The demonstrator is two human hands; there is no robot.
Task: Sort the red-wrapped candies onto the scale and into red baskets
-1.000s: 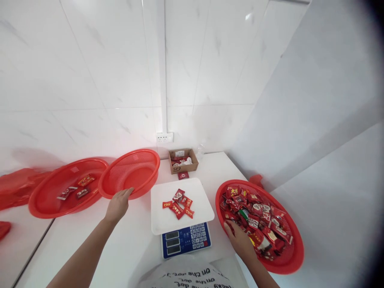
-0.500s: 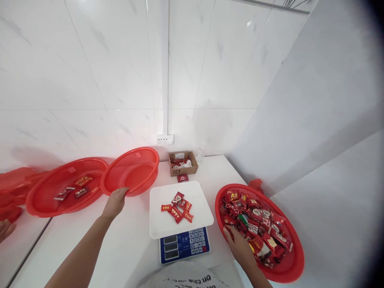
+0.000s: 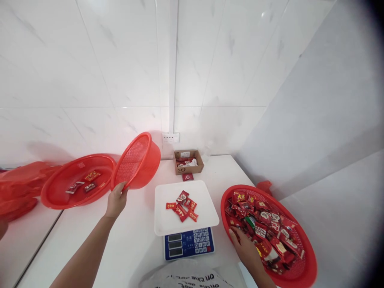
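Small basket (image 3: 150, 164) tipped steeper, left basket (image 3: 67, 176) — three packets (image 3: 92, 176), right basket (image 3: 306, 242) — heaped

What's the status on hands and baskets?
Left hand gripping tilted basket. Right hand at filled basket. Scale between them, packets on its pan.

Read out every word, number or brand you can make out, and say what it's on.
"SF": cardboard box.
"789" (partly covered), "456", "123", "0": keys on the blue scale.
"on the dot": white printed material, bottom edge.
"大吉": a wrapper in the right basket.
Too small or blurred: box's white label, scale's other markings, most other packet print.
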